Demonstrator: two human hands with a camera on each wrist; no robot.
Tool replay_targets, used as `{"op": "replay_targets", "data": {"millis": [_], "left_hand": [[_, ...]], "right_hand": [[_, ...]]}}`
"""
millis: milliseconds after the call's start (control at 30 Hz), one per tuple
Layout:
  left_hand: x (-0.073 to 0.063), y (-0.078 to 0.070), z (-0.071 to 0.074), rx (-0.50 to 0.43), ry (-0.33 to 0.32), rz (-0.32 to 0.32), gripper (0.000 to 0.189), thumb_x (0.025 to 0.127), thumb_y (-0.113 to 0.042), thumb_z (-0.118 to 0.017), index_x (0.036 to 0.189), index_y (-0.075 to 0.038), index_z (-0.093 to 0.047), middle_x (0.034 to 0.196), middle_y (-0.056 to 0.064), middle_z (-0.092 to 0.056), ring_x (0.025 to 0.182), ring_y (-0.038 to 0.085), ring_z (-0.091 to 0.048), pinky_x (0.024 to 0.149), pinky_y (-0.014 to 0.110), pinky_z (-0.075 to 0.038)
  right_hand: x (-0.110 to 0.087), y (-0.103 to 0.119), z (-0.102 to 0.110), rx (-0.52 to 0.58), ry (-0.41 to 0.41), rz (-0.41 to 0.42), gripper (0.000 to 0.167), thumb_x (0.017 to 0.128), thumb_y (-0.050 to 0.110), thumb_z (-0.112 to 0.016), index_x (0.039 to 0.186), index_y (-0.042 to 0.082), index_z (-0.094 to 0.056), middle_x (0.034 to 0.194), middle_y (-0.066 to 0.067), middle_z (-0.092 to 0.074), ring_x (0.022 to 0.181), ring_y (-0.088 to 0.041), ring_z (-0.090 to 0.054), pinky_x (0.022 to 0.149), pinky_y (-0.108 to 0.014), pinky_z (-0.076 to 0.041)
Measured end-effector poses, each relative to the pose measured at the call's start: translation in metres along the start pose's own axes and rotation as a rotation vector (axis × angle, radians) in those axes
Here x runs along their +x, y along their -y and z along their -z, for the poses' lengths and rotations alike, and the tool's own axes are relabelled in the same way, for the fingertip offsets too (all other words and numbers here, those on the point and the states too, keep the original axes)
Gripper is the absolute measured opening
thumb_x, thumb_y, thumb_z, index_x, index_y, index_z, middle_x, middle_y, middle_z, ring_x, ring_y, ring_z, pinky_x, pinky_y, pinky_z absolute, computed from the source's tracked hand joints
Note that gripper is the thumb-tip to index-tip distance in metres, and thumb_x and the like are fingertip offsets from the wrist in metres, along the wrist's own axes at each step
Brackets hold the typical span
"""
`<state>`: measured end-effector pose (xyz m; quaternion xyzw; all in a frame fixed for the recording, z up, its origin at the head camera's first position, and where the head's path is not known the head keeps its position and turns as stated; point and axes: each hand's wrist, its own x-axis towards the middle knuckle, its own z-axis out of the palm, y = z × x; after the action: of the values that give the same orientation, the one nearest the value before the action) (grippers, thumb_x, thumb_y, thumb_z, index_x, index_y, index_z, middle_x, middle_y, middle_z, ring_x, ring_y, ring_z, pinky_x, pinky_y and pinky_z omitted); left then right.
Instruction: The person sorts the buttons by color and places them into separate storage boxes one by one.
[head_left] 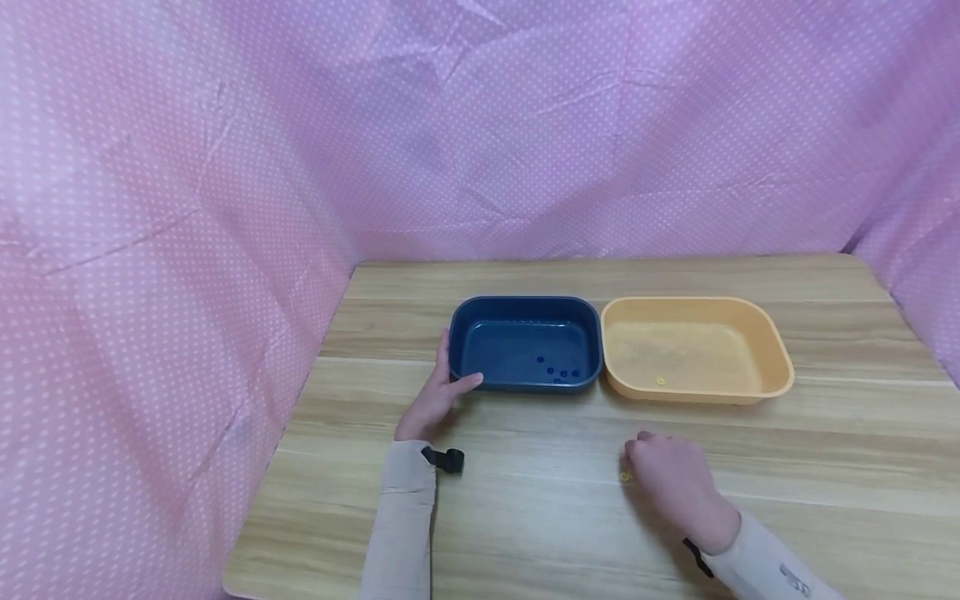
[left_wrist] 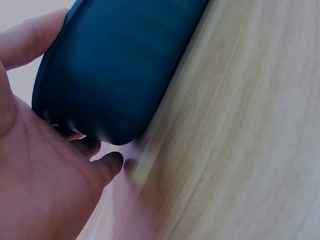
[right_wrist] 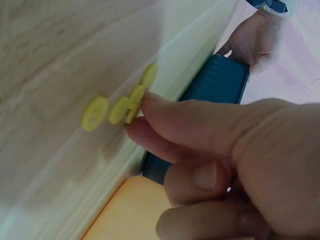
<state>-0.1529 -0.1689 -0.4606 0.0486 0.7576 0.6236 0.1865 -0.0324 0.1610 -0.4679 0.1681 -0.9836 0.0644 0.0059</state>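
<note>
Yellow buttons point(right_wrist: 95, 113) lie in a loose cluster on the wooden table point(head_left: 525, 500), nearer the person than the blue tray point(head_left: 517, 342) and a little to the right of it. They are small, round, thin and bright yellow; the one set slightly apart from the others shows its face, with a faint ring inside its edge, while its neighbours look narrower at this angle and partly overlap. One stands nearly edge-on at the fingertips of the right hand point(head_left: 678, 483), whose thumb and index finger are almost closed and pinch it, the other fingers curling in toward the palm.

Around the left end of the blue tray, the left hand point(head_left: 433, 400) is partly spread and grips it, thumb along the near rim and fingers bent against the outer wall. Several dark blue buttons point(head_left: 564, 374) sit inside the blue tray, toward its near right corner. Just to the right of the blue tray stands a yellow-orange tray point(head_left: 701, 342), with a single yellow button point(head_left: 661, 381) on its floor near the front wall. Both sleeves point(head_left: 397, 525) are pale, and each wrist bears a black strap point(head_left: 448, 460). Behind the blue tray, beyond the table edge, hangs a pink dotted cloth point(head_left: 480, 125).
</note>
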Motion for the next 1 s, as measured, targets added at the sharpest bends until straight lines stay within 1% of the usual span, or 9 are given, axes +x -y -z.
{"op": "replay_targets", "data": {"millis": [100, 200, 267, 433, 600, 800, 900, 967, 1000], "left_hand": [[0.000, 0.000, 0.000, 0.004, 0.004, -0.003, 0.100, 0.096, -0.016, -0.063, 0.153, -0.025, 0.018, 0.161, -0.001, 0.016, 0.147, 0.022, 0.006, 0.117, 0.049, 0.001], [0.001, -0.001, 0.000, 0.010, 0.010, -0.007, 0.100, 0.096, -0.015, -0.062, 0.153, -0.025, 0.019, 0.161, 0.000, 0.017, 0.147, 0.022, 0.006, 0.117, 0.048, 0.001], [0.001, -0.001, 0.000, 0.016, 0.015, -0.010, 0.100, 0.096, -0.016, -0.062, 0.153, -0.024, 0.020, 0.161, 0.001, 0.017, 0.147, 0.022, 0.006, 0.117, 0.048, 0.001], [0.001, -0.003, 0.000, 0.028, 0.014, -0.013, 0.099, 0.096, -0.015, -0.061, 0.153, -0.023, 0.019, 0.161, 0.001, 0.017, 0.147, 0.022, 0.007, 0.117, 0.049, 0.001], [0.001, -0.003, 0.000, 0.036, 0.011, -0.009, 0.099, 0.096, -0.016, -0.062, 0.153, -0.024, 0.020, 0.161, 0.001, 0.018, 0.147, 0.024, 0.007, 0.116, 0.049, 0.001], [0.001, -0.002, 0.001, 0.037, 0.012, -0.005, 0.099, 0.096, -0.017, -0.062, 0.153, -0.025, 0.019, 0.161, 0.000, 0.018, 0.147, 0.022, 0.007, 0.117, 0.049, 0.000], [0.001, -0.002, 0.001, 0.036, 0.009, -0.010, 0.100, 0.096, -0.017, -0.062, 0.153, -0.024, 0.019, 0.161, 0.001, 0.018, 0.147, 0.023, 0.006, 0.117, 0.049, 0.000], [0.000, -0.002, 0.001, 0.040, 0.010, -0.013, 0.100, 0.096, -0.017, -0.062, 0.153, -0.024, 0.020, 0.161, 0.001, 0.018, 0.147, 0.023, 0.007, 0.117, 0.049, 0.000], [0.000, -0.002, 0.001, 0.043, 0.009, -0.015, 0.100, 0.096, -0.017, -0.062, 0.153, -0.024, 0.020, 0.161, 0.001, 0.018, 0.147, 0.023, 0.007, 0.117, 0.049, 0.000]], "right_hand": [[-0.002, 0.001, 0.000, -0.028, 0.014, 0.021, 0.027, 0.078, 0.006, -0.071, 0.059, 0.017, -0.055, 0.058, 0.004, -0.042, 0.046, -0.014, -0.037, 0.037, -0.031, -0.033], [-0.003, 0.003, -0.001, -0.055, -0.003, 0.041, 0.027, 0.075, -0.003, -0.067, 0.059, 0.016, -0.056, 0.058, 0.003, -0.043, 0.045, -0.014, -0.037, 0.036, -0.031, -0.033], [-0.004, 0.005, -0.003, -0.082, -0.025, 0.050, 0.027, 0.072, -0.007, -0.064, 0.059, 0.014, -0.055, 0.057, 0.003, -0.042, 0.044, -0.014, -0.036, 0.035, -0.032, -0.033], [-0.004, 0.009, -0.006, -0.140, -0.086, 0.077, 0.023, 0.072, -0.007, -0.064, 0.060, 0.009, -0.054, 0.058, 0.000, -0.043, 0.043, -0.014, -0.035, 0.033, -0.032, -0.034], [-0.003, 0.010, -0.010, -0.165, -0.146, 0.112, 0.021, 0.069, -0.010, -0.062, 0.060, 0.005, -0.051, 0.057, -0.004, -0.043, 0.042, -0.014, -0.035, 0.032, -0.032, -0.033], [-0.004, 0.005, -0.011, -0.126, -0.154, 0.114, 0.024, 0.070, -0.012, -0.061, 0.061, 0.005, -0.047, 0.057, -0.003, -0.041, 0.042, -0.012, -0.033, 0.032, -0.029, -0.031], [-0.003, -0.001, -0.011, -0.104, -0.158, 0.123, 0.022, 0.070, -0.010, -0.061, 0.063, 0.005, -0.047, 0.057, -0.003, -0.040, 0.042, -0.012, -0.033, 0.032, -0.028, -0.030], [-0.003, -0.004, -0.006, -0.045, -0.114, 0.106, 0.020, 0.070, -0.007, -0.063, 0.065, 0.007, -0.049, 0.058, -0.002, -0.041, 0.043, -0.013, -0.035, 0.035, -0.029, -0.032], [-0.002, -0.006, -0.003, 0.008, -0.081, 0.087, 0.019, 0.069, -0.005, -0.064, 0.067, 0.009, -0.051, 0.060, 0.000, -0.042, 0.045, -0.013, -0.037, 0.037, -0.029, -0.034]]}}
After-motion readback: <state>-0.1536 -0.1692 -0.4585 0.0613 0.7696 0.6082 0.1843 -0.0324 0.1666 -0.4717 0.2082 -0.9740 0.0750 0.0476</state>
